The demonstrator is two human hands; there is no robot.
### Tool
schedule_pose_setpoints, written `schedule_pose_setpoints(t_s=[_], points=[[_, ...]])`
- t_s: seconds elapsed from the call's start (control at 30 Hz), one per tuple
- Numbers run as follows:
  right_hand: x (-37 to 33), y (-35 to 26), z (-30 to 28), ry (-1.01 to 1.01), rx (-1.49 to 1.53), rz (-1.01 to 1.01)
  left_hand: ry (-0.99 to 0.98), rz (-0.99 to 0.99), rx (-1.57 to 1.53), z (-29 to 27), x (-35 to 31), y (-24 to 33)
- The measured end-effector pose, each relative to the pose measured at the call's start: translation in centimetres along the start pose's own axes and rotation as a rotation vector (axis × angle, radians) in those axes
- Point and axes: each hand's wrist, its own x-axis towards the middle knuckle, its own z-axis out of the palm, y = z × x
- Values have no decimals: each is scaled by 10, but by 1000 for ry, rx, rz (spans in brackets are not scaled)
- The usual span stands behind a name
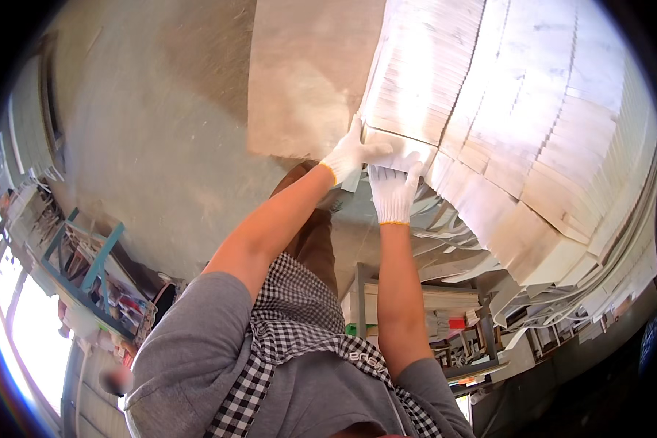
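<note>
Both of my hands, in white knitted gloves with yellow cuffs, are at the near end of a long row of white, thin flat pieces (423, 80) packed tightly together. They grip a white block-like bundle (400, 148) at that end, which looks like paperboard. My left hand (350, 152) clasps its left corner, thumb laid across toward the right. Beside it, my right hand (395, 188) holds the near edge, with its thumb up over the side and its other fingers partly hidden. A brown board (310, 73) lies left of the row.
More rows of white pieces (555, 139) spread to the right, with loose strips (452, 226) hanging beneath. A shelf frame (361, 292) with stored items stands near my right arm. Far left are a blue-green rack (87, 277) and a blurred person (115, 379). Concrete floor (175, 168) extends leftward.
</note>
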Motion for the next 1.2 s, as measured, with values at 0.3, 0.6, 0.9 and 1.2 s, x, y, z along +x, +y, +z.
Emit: schedule_pose_setpoints(t_s=[0.3,0.6,0.9,1.2], points=[[8,-18,25,-19,69,146,121,88,-151,8,10,-47],[27,-19,-2,1,-164,147,204,-23,230,1,-1,-36],[4,-14,7,-152,-382,150,272,-86,170,14,-43,-73],[-46,-27,37,40,-1805,-412,241,-8,-42,12,-40,-53]])
